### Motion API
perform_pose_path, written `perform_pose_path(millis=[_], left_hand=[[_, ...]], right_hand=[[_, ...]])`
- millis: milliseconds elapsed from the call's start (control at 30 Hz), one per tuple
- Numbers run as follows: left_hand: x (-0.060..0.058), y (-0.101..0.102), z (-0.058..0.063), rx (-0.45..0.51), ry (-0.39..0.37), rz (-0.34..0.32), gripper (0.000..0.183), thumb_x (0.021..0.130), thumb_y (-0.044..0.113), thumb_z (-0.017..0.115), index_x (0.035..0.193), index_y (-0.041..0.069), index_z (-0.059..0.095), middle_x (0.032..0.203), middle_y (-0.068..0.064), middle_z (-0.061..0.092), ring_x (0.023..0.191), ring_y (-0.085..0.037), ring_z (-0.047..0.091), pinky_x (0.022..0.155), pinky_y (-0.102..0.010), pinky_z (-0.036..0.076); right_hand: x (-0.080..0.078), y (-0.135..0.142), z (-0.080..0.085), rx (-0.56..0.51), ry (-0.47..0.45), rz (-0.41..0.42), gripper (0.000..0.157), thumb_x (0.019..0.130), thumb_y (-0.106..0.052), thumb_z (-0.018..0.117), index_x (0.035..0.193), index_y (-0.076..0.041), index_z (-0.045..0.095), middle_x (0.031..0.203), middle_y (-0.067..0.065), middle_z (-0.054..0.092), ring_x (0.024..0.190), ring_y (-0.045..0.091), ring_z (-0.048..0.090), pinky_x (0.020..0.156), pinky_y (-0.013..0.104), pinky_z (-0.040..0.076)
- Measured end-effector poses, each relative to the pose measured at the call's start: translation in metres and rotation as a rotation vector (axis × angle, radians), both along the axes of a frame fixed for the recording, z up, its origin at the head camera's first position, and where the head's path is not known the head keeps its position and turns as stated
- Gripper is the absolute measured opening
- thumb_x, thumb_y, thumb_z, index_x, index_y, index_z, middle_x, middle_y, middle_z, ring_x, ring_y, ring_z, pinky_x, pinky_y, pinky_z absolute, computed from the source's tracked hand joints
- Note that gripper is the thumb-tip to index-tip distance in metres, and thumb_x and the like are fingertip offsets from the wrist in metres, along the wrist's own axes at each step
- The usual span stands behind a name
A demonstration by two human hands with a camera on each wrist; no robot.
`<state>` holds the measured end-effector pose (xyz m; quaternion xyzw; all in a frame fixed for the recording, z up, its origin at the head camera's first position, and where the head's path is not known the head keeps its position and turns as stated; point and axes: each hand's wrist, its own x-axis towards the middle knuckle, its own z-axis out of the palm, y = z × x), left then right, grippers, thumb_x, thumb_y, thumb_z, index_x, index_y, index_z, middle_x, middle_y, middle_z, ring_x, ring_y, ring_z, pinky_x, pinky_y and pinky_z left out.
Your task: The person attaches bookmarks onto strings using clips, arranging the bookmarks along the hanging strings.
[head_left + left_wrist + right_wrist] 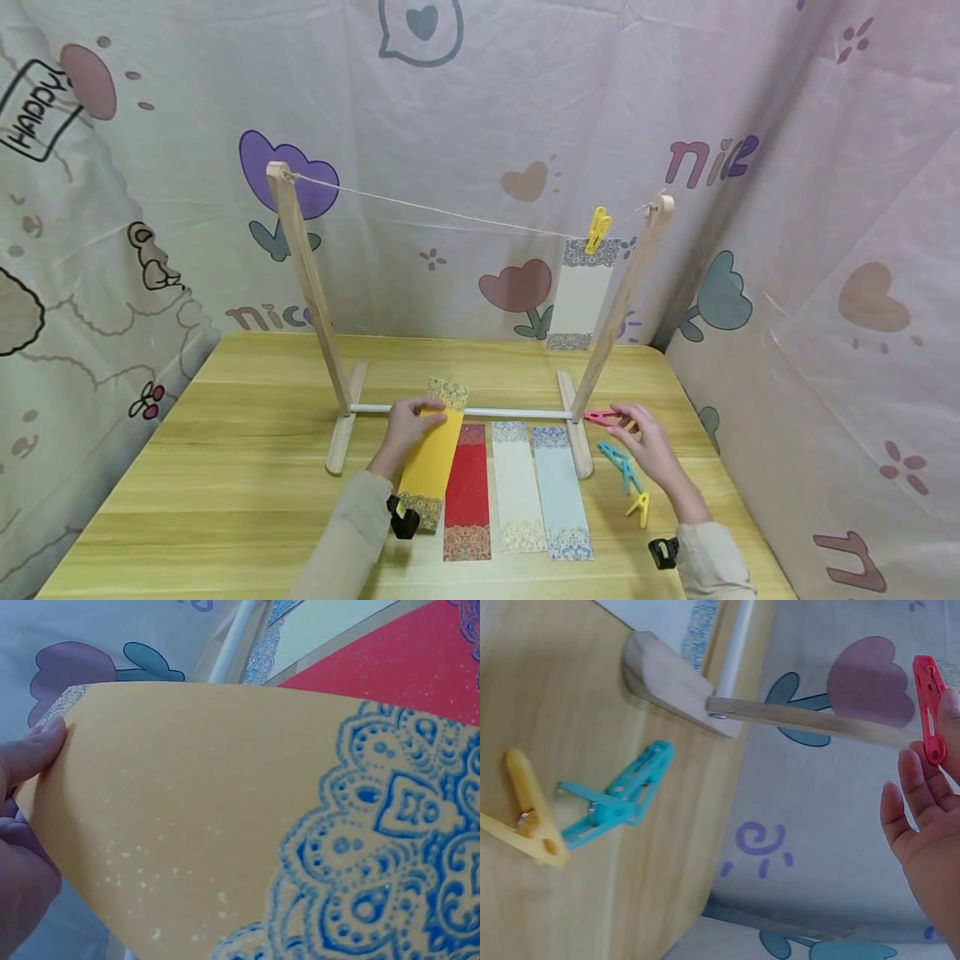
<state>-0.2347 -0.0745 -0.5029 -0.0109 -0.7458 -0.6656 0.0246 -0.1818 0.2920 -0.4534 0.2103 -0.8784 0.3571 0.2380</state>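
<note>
My left hand (408,429) pinches a yellow paper strip (433,454) near its upper end, thumb on the front. Patterned bands cross both ends of the strip, and it tilts over the table beside a red strip (467,492). In the left wrist view the yellow strip (187,787) fills most of the picture and bends slightly. My right hand (641,433) holds a red clothespin (602,417) between thumb and fingers, near the foot of the right post. The right wrist view shows this clothespin (930,709) at the fingertips.
A string (435,208) runs between two wooden posts. From its right end hangs a white strip (579,300) under a yellow clothespin (597,231). A cream strip (517,492) and a light blue strip (562,496) lie on the table. Blue clothespins (621,465) and a yellow one (639,508) lie at right.
</note>
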Motion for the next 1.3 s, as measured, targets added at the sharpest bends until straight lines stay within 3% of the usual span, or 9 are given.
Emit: perform_pose_path(millis=[333,667,867,1067,1300], left_hand=[[-0.002,0.003,0.007,-0.037,-0.026,0.016,0.014,0.072,-0.002,0.07,0.085,-0.001,0.068,0.094,-0.01,0.065,0.101,-0.027,0.051,0.09,-0.041,0.038],[-0.006,0.006,0.009,-0.03,0.017,-0.003,0.014,0.072,-0.003,0.07,0.086,-0.003,0.068,0.093,-0.012,0.065,0.1,-0.027,0.054,0.092,-0.04,0.038],[-0.008,0.009,0.014,-0.031,-0.002,-0.006,0.013,0.072,-0.001,0.07,0.085,-0.001,0.069,0.092,-0.01,0.066,0.097,-0.024,0.055,0.084,-0.035,0.043],[-0.009,0.013,0.025,-0.047,0.013,0.001,0.014,0.071,-0.002,0.071,0.084,-0.003,0.069,0.093,-0.012,0.066,0.094,-0.024,0.056,0.076,-0.027,0.046],[-0.01,0.016,0.032,-0.031,-0.011,-0.009,0.014,0.071,-0.002,0.071,0.085,-0.001,0.069,0.096,-0.012,0.065,0.098,-0.024,0.055,0.083,-0.033,0.044]], right_hand=[[-0.004,-0.003,0.014,0.019,0.022,-0.004,0.033,0.069,0.01,0.069,0.101,0.008,0.059,0.085,0.012,0.058,0.072,0.017,0.051,0.061,0.024,0.045],[-0.005,-0.01,0.027,0.034,0.041,-0.004,0.033,0.069,0.008,0.071,0.1,0.006,0.06,0.083,0.006,0.057,0.071,0.018,0.052,0.061,0.024,0.045],[-0.006,-0.013,0.034,0.033,0.046,-0.005,0.034,0.068,0.008,0.071,0.1,0.007,0.06,0.083,0.013,0.058,0.071,0.019,0.052,0.06,0.026,0.045],[-0.007,-0.017,0.042,0.041,0.068,-0.013,0.034,0.068,0.007,0.072,0.1,0.008,0.06,0.084,0.011,0.059,0.071,0.02,0.052,0.06,0.034,0.047],[-0.01,-0.022,0.051,0.039,0.105,-0.025,0.037,0.066,0.005,0.074,0.101,0.007,0.061,0.084,0.013,0.059,0.07,0.019,0.052,0.063,0.022,0.044]])
